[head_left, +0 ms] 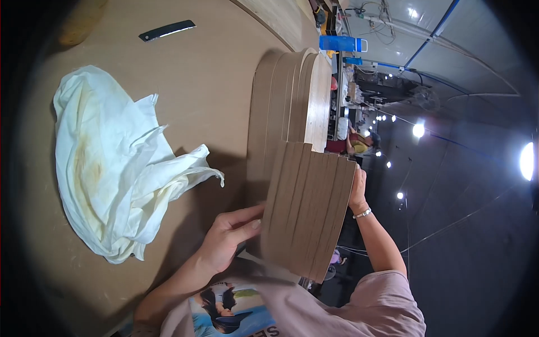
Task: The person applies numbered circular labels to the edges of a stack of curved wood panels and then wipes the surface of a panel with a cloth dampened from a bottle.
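Note:
Between my hands is a stack of brown boards point(306, 208), tilted, with parallel seams down its face and a stepped upper end. My left hand point(227, 233) grips its left edge, thumb and fingers closed. At the right edge my right hand point(358, 188) holds on, its fingers partly hidden. Just beyond, another stack of curved brown boards point(269, 112) with a pale wood-coloured face point(319, 104) touches or nearly touches the held one; I cannot tell which. A crumpled white cloth point(118, 168) with yellowish stains lies to the left on the brown work surface point(208, 90).
A dark flat blade-like strip point(167, 31) with a small hole lies at the far left, near a brownish rounded object point(81, 25). A pale wooden board point(278, 19) is at the far edge. Beyond are a blue bottle point(339, 44) and a person point(359, 143).

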A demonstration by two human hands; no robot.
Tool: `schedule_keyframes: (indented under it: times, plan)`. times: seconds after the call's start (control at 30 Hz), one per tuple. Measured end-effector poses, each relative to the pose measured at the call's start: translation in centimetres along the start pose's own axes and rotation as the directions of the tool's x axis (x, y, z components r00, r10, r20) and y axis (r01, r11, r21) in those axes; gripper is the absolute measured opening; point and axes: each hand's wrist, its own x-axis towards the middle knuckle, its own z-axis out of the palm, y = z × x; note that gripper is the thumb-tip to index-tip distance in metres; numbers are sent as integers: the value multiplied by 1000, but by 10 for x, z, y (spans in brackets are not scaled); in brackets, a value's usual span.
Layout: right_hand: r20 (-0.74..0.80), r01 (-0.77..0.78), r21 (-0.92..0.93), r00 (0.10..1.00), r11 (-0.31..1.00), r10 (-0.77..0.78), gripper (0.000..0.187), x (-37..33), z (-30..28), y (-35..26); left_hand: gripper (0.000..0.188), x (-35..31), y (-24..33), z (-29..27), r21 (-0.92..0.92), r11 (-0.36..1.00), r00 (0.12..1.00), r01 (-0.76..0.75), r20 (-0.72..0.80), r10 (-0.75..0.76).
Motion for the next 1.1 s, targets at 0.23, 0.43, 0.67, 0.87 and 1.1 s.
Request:
schedule_keyframes:
  times: [0.23, 0.43, 0.67, 0.87, 1.1]
  plan:
    - [-5, 33, 85, 999, 996, -32, 58, 1, 0, 1, 36, 0, 1, 1, 64, 997, 999, -34, -39, 37]
    - [-32, -10, 71, 999, 997, 13, 58, -1, 0, 6, 32, 3, -5, -3, 115, 991, 995, -69, -64, 76]
    - [-106, -15, -32, 994, 999, 11, 55, -4, 3, 19, 37, 5, -8, -6, 136, 986, 992, -92, -77, 103]
    - [-46, -167, 336, 980, 927, 193, 51, 1, 6, 35, 29, -9, 0, 14, 127, 987, 972, -101, -200, 125]
    - [-103, -108, 275, 985, 955, 141, 49, -2, 2, 34, 27, -63, 76, 82, 682, -672, 588, 288, 428, 686]
